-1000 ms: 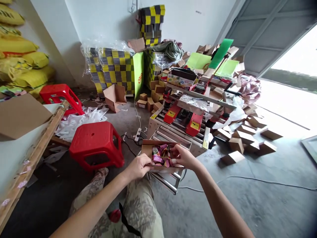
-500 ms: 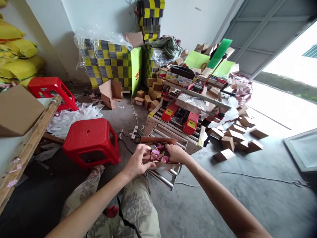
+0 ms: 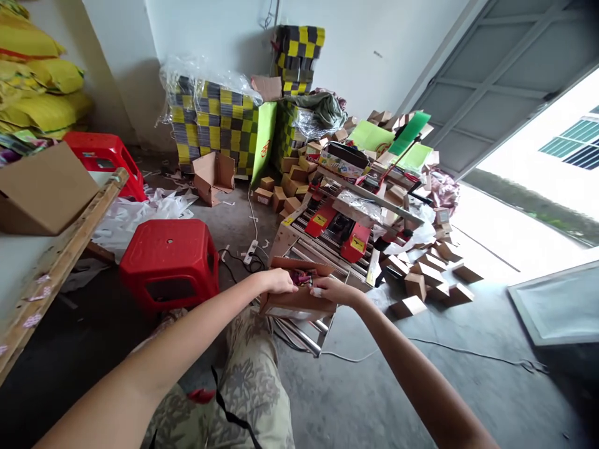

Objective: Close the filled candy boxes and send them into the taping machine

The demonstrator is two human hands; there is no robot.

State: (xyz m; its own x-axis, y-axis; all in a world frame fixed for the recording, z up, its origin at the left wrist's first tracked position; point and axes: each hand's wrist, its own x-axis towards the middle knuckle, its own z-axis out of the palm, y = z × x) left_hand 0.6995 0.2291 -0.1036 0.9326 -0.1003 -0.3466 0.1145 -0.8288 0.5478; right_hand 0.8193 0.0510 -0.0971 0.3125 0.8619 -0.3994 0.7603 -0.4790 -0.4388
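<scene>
Brown cardboard forms the open rectangular box beneath the left hand and right hand, both curled at its near edge (firm pinch not discernible): press evenly, keeping the small pinkish wrapped packets inside, just beyond them.

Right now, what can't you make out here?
In the head view:
How many packets: hidden by the left hand and near wall of the box.
Whether that hand grips anything: hidden by its own back.
White bit at the right hand: too small.
Carton, left end: cut off by the left edge.
</scene>
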